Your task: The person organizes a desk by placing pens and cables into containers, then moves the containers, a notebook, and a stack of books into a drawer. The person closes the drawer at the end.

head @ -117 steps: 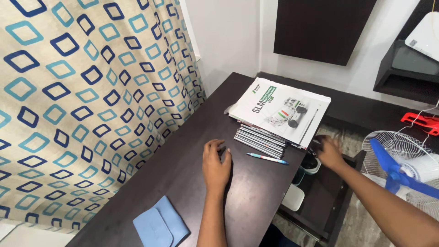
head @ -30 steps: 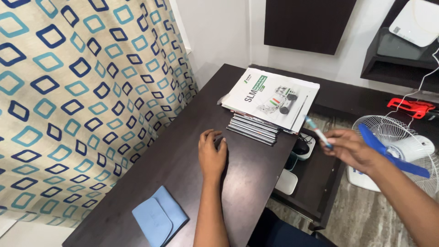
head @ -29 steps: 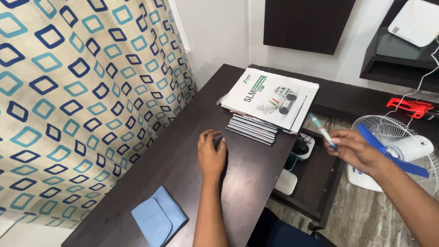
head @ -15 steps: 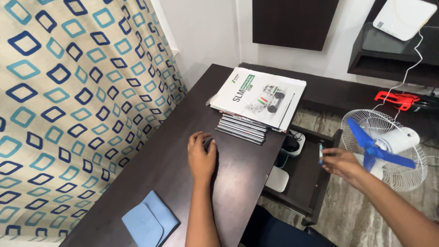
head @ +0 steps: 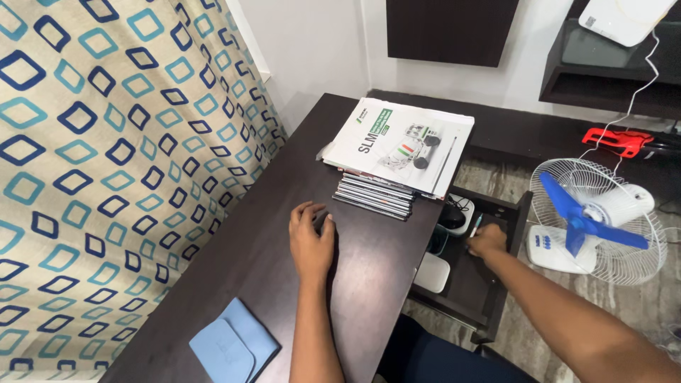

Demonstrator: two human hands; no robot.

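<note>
right hand point(head: 488, 240) is down in the open drawer point(head: 489, 284), pinching a pen point(head: 476, 225) that points up and away from the knuckles toward the drawer's back, while left hand point(head: 311, 237) lies loosely curled and empty on the desk point(head: 213, 276), well apart.

We see a white printed booklet point(head: 399, 144), green-marked, topping the stack of books point(head: 374, 196) on the dark worktop point(head: 213, 284). We spot a blue-and-white label point(head: 545, 243) on the fan's base.

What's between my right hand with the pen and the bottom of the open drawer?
Nothing visible. The right hand holds the pen just above the open drawer, with bare drawer floor beside it.
</note>
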